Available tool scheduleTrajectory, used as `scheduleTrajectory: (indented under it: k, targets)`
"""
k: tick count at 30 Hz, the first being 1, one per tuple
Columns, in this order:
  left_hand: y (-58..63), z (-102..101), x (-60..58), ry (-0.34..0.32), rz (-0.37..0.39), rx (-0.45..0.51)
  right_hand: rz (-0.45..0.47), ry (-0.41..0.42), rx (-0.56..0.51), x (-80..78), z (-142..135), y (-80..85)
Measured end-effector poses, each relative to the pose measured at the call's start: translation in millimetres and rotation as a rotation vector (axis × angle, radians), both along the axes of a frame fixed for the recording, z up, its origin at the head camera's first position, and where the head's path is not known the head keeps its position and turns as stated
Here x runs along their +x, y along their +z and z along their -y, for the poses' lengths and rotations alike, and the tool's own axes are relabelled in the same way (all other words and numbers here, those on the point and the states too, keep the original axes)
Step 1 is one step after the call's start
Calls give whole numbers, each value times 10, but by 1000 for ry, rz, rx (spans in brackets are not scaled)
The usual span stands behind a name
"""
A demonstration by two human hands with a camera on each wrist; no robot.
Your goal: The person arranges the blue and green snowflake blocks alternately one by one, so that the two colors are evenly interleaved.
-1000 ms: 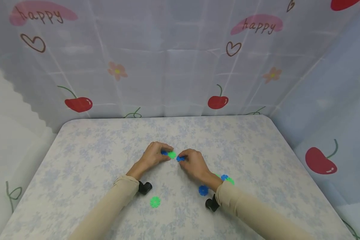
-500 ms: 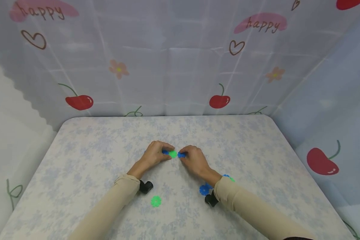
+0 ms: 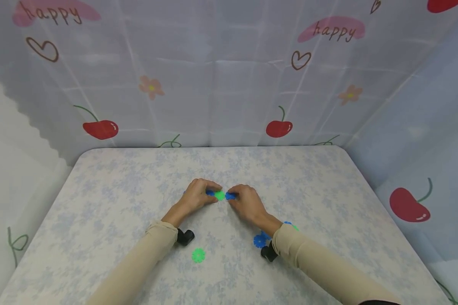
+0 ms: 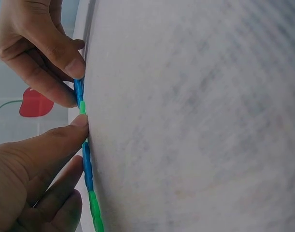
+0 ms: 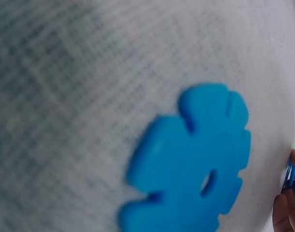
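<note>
In the head view my left hand (image 3: 198, 195) pinches a green flower-shaped disc (image 3: 219, 195) joined to a blue disc (image 3: 210, 193). My right hand (image 3: 248, 205) grips another blue disc (image 3: 230, 196) beside the green one's right edge. The left wrist view has these discs edge-on in a row: the right hand's blue disc (image 4: 78, 92) meets the green disc (image 4: 83, 107) under my left thumb, and beyond it come a blue disc (image 4: 88, 166) and a further green disc (image 4: 95, 212). Whether the right-hand disc is slotted in, I cannot tell.
A loose green disc (image 3: 198, 255) lies on the cloth-covered table (image 3: 137, 169) in front. Near my right forearm are a blue disc (image 3: 259, 241), large in the right wrist view, and more blue and green discs (image 3: 295, 228), partly hidden by the sleeve.
My right hand has moved slightly up, bringing its blue disc level with the green disc in my left hand. The right sleeve now covers more of the loose discs. The left hand stays nearly still.
</note>
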State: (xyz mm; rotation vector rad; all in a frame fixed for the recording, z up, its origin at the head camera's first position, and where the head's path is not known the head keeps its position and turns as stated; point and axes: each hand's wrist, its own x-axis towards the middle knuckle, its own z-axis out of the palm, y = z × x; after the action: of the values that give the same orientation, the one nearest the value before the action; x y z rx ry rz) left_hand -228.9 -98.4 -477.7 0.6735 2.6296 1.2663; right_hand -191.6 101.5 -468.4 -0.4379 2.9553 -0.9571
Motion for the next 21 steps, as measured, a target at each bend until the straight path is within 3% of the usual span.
scheduleTrajectory:
  k: [13, 21]
  targets:
    - [43, 8, -40, -8, 15, -2, 42, -13, -9, -56, -13, 6]
    - [-8, -9, 8, -16, 13, -2, -41, 22, 3, 152, -56, -11]
